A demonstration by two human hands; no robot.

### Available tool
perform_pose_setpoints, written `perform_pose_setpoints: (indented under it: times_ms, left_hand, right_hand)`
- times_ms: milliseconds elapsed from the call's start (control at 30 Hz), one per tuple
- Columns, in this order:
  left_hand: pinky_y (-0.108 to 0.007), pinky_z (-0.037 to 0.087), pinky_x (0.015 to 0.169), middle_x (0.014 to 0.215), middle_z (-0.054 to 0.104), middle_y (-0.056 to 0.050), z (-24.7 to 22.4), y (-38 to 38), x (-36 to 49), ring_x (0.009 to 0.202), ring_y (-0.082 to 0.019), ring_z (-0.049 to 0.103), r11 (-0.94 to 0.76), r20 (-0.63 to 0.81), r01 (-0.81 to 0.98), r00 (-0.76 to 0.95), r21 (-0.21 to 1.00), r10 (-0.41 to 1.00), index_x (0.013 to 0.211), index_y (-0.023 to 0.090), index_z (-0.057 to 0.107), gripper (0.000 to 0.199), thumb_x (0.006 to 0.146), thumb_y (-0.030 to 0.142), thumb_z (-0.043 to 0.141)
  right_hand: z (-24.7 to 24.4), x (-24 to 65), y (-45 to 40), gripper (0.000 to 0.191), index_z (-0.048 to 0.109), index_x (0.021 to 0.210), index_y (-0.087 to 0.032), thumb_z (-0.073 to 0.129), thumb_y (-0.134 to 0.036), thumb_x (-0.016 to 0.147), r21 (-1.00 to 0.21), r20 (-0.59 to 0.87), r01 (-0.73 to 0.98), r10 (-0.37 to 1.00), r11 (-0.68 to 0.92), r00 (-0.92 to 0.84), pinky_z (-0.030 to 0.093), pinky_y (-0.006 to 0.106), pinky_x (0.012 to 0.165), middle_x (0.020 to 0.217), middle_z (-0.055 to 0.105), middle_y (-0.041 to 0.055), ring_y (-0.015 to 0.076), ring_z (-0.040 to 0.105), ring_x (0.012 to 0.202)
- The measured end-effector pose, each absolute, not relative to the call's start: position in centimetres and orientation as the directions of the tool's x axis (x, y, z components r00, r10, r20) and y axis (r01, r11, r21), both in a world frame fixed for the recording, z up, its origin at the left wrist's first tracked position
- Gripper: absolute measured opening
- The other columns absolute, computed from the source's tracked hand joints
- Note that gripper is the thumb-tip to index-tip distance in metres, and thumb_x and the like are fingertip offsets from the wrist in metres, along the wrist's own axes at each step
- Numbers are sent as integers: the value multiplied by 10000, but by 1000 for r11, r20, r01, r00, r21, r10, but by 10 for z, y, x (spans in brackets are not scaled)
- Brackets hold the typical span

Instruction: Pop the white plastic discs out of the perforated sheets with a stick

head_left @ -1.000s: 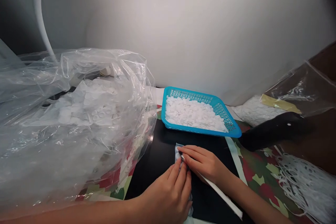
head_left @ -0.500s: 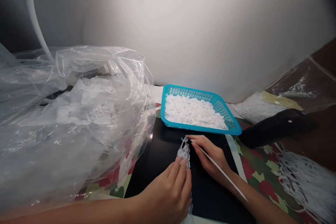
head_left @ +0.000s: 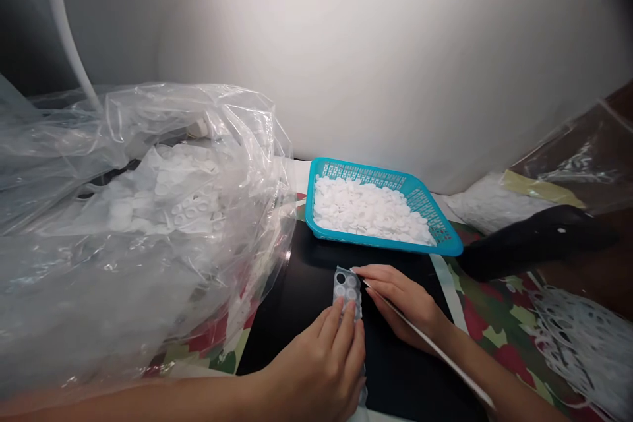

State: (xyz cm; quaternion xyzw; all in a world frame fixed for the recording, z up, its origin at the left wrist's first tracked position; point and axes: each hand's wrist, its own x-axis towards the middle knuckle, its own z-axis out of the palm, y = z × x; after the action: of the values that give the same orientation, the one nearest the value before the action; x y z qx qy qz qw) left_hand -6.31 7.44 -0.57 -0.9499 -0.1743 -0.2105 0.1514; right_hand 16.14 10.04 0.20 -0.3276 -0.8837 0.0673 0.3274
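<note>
The left hand has its fingers closed over the translucent strip with round cups, at the bottom centre of the frame. The right hand is clamped on a thin white rod, near the strip's upper end. Under them is a black board; above, right of centre, a blue basket contains white discs.

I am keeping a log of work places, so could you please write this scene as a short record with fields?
Left hand: fingers resting on a translucent cupped strip
Right hand: fingertips near the strip's far end; a thin white piece runs back from them, grip unclear
Surface: black mat
Ahead: blue basket holding small white discs
Left side: clear plastic bag
Right side: loose pile of whitish loops
</note>
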Motion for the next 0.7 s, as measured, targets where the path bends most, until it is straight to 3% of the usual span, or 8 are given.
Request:
perform_pose_setpoints:
  times_ms: [200,467,700]
  left_hand:
    - [-419,425,996,1241,617,-207,-7,75,-63,1201,-351,556,-893,439,397,855,-211,276,1202,1,607,447,971,324,403]
    - [-423,439,989,1232,623,-202,-6,76,-64,1190,-351,566,-900,422,382,866,-211,269,1195,3,613,440,974,318,400]
    - [-424,436,985,1232,623,-207,-8,75,-64,1198,-352,560,-904,424,376,866,-204,265,1197,-6,607,446,977,320,398]
  right_hand:
    - [4,166,100,188,596,1053,-111,509,-54,897,-110,468,501,489,859,-736,586,404,901,1152,678,186,264,631,1118]
    - [10,166,100,188,619,1022,-134,513,-47,893,-323,428,509,603,798,-673,583,330,878,1129,690,152,217,634,1098]
    - [10,168,99,200,616,1039,-156,509,-60,900,-320,415,504,597,802,-687,587,347,876,1150,683,149,225,632,1116]
